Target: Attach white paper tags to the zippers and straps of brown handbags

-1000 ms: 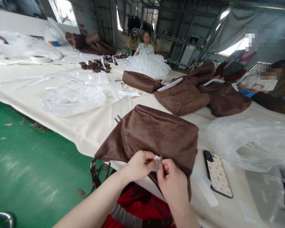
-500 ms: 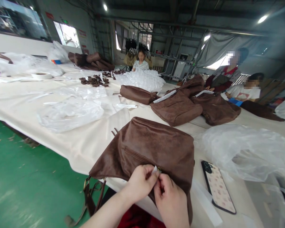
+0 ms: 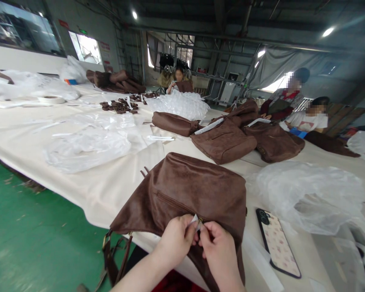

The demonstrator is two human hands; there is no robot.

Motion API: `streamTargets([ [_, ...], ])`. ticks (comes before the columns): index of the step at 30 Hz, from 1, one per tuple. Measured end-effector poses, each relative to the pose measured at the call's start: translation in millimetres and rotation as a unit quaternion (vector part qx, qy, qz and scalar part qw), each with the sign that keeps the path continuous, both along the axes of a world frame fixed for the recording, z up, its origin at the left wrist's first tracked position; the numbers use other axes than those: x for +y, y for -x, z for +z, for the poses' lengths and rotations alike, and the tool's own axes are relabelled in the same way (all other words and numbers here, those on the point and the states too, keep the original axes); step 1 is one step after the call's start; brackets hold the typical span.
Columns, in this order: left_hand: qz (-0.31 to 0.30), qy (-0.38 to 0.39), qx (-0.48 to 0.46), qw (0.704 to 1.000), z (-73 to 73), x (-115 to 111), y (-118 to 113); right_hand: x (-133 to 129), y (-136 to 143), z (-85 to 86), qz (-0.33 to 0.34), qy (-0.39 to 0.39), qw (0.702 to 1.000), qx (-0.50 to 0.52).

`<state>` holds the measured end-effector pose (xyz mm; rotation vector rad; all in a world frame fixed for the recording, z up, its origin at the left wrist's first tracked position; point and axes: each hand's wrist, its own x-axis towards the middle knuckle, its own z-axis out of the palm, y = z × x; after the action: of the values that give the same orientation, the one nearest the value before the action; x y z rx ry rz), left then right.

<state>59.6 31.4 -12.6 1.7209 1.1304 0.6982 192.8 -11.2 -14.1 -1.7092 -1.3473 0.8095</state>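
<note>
A brown leather-like bag point(image 3: 194, 182) lies at the table's near edge, its straps hanging over the side at the lower left. Both hands meet over its zipper, near the zipper's right end. My left hand point(image 3: 178, 239) is closed in a pinch on a small white paper piece point(image 3: 195, 219). Close beside it, my right hand point(image 3: 217, 245) is also pinched, its fingertips at the same paper and a small metal zipper pull point(image 3: 200, 220). What exactly the right fingertips hold is too small to tell.
A phone point(image 3: 278, 243) lies right of the bag, below clear plastic bags point(image 3: 328, 194). More brown bags point(image 3: 223, 142) lie beyond. Plastic film point(image 3: 88, 142) and dark brown pieces point(image 3: 119, 106) are at the left. Three people sit or stand across the table point(image 3: 109, 182).
My fingertips have parted slightly, and the white paper shows more between them. The view has shifted a little. The far person in the middle now holds up something brown.
</note>
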Motion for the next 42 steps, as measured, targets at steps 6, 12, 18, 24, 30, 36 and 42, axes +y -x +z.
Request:
streamTargets([
  [6, 0.078, -0.09, 0.018, 0.993, 4.8, -4, 1, 8, 3, -6.6, -0.044, 0.026, 0.991, 0.121],
  [12, 0.101, -0.126, -0.002, 0.987, 0.9, -6, -1, 9, 5, -14.6, -0.046, 0.032, 0.976, 0.209],
  [18, 0.078, -0.145, -0.002, 0.986, 7.8, -10, 1, 7, 4, -15.7, -0.056, 0.033, 0.959, 0.274],
  [24, 0.082, -0.12, -0.004, 0.989, 8.6, -7, 1, 3, 3, -15.1, -0.044, 0.023, 0.964, 0.263],
  [30, 0.107, -0.004, -0.072, 0.992, 2.9, -2, 1, -2, 2, -14.6, -0.002, 0.044, 0.982, 0.185],
  [36, 0.085, -0.006, -0.091, 0.992, 8.6, -4, 1, 6, 8, -7.6, -0.028, 0.076, 0.942, 0.324],
  [42, 0.016, -0.273, 0.096, 0.957, 3.5, -10, 9, 11, 14, -0.6, -0.087, 0.067, 0.906, 0.408],
])
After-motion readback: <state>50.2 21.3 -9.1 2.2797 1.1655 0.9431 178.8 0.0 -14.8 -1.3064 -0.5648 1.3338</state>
